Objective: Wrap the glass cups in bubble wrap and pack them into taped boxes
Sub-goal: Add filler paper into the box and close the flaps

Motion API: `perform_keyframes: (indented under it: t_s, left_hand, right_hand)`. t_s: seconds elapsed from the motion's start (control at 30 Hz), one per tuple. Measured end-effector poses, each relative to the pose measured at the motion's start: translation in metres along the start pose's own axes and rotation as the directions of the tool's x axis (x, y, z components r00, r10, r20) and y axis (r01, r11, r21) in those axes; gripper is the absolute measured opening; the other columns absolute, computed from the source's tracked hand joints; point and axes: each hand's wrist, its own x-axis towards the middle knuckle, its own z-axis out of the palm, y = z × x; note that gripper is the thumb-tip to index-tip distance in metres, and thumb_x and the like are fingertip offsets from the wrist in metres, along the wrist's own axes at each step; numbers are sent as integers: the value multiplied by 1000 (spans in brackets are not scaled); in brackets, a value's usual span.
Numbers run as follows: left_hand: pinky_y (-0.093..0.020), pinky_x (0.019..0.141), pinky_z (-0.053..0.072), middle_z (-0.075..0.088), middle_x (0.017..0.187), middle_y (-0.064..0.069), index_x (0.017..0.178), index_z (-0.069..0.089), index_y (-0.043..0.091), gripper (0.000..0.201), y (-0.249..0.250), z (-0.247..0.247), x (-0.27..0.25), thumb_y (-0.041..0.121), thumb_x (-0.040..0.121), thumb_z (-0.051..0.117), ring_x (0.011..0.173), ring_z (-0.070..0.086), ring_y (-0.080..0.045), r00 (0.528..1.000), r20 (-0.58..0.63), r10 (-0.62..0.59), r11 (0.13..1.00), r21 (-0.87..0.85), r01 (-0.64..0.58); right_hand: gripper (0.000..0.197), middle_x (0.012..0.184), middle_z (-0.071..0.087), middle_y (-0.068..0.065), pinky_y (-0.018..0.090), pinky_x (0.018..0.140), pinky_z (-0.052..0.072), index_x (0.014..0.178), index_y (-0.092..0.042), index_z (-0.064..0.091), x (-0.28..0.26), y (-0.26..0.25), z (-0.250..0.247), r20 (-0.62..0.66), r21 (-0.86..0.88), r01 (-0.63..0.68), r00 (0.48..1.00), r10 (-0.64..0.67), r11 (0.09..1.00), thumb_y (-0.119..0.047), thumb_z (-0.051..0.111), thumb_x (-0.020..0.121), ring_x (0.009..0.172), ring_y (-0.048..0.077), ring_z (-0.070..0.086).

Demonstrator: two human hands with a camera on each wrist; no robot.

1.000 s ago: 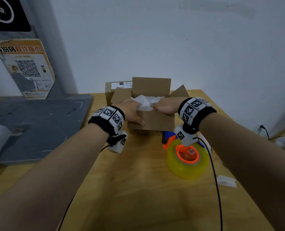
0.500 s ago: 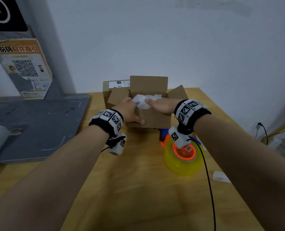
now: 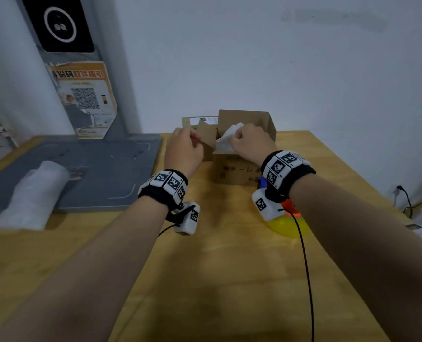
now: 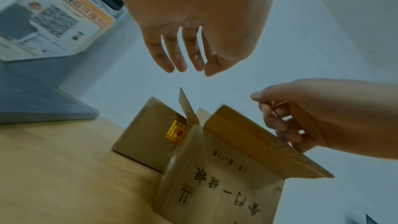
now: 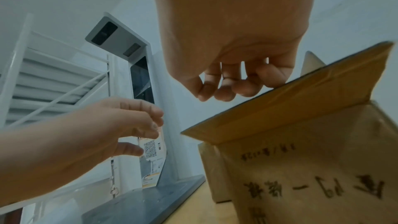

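An open cardboard box (image 3: 234,169) with handwriting on its front stands at the table's far side. A white bubble-wrapped bundle (image 3: 228,138) sticks out of its top. My right hand (image 3: 248,144) is over the opening, its curled fingers and thumb on the bundle's top; the little finger touches the near flap (image 5: 290,105). My left hand (image 3: 184,149) hovers left of the box, beside the raised left flap (image 3: 206,139). In the left wrist view its fingers (image 4: 181,57) hang relaxed and hold nothing. The cup itself is hidden in the wrap.
A closed second box (image 3: 192,120) sits behind on the left. A yellow tape roll (image 3: 289,225) with an orange core lies right of centre, under my right wrist. A bubble-wrap roll (image 3: 32,193) rests on a grey kiosk base (image 3: 94,169). A cable (image 3: 306,267) trails across the table.
My left hand has let go of the box front and lifted to the left flap. My right hand has risen and curled at the bundle's top. The near flap now stands up.
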Motion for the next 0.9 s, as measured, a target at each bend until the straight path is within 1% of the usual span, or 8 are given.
perform_keyframes:
  t_s: [0.1,0.27,0.43,0.53,0.67,0.73,0.8,0.9]
  left_hand:
    - [-38,103,40,57,124,-4,104,63,23,13,-25,-24,-14,17,94,60,123,50,-28,988,-8,-153,984,88,153]
    - [-52,114,28,48,144,-7,121,64,25,27,-74,-70,-36,28,94,60,139,36,-32,925,-65,-375,875,304,376]
    - [-69,120,3,36,157,-12,129,64,21,39,-129,-102,-54,34,93,59,152,19,-31,801,-11,-598,721,429,544]
    - [-76,117,-1,6,170,-13,131,64,17,44,-154,-120,-62,38,92,61,157,-8,-34,742,-45,-669,633,487,601]
    - [-75,118,2,-31,166,-8,141,55,10,57,-177,-145,-67,33,90,66,152,-27,-41,657,-134,-742,552,434,712]
    - [-68,120,5,-37,163,-12,150,47,10,64,-187,-154,-71,31,92,63,152,-24,-44,591,-108,-799,508,403,761]
    - [-55,123,13,-28,165,-19,153,41,8,63,-192,-160,-74,30,96,58,155,-4,-44,526,-41,-850,473,381,794]
    - [-42,114,29,24,160,-25,144,48,0,54,-192,-158,-75,28,98,52,142,31,-40,537,17,-844,514,314,798]
  right_hand:
    - [46,60,43,-3,30,54,32,58,-21,41,-20,-21,11,53,-2,2,999,-2,1000,-29,48,102,53,18,44]
    - [43,60,51,4,33,64,45,71,-13,58,-33,-56,40,218,84,-13,976,-6,996,-40,52,104,61,24,54]
    - [44,63,65,4,31,61,51,76,-11,70,-43,-88,73,299,134,-47,954,5,990,-43,52,102,51,20,57]
    - [42,68,68,3,27,57,48,83,-12,73,-48,-106,90,340,127,-66,940,19,990,-43,53,103,54,19,59]
    - [41,70,69,4,24,51,44,85,-11,72,-53,-125,111,376,122,-69,926,18,990,-42,53,103,54,20,60]
    - [40,69,69,3,24,49,43,84,-13,71,-55,-131,120,392,110,-70,920,22,991,-42,52,103,54,19,60]
    - [40,70,69,2,25,51,43,84,-14,71,-55,-135,126,406,104,-77,913,28,992,-43,51,103,54,19,60]
    - [40,71,70,2,26,53,43,84,-15,71,-54,-136,131,416,99,-88,908,39,991,-44,51,103,53,18,60]
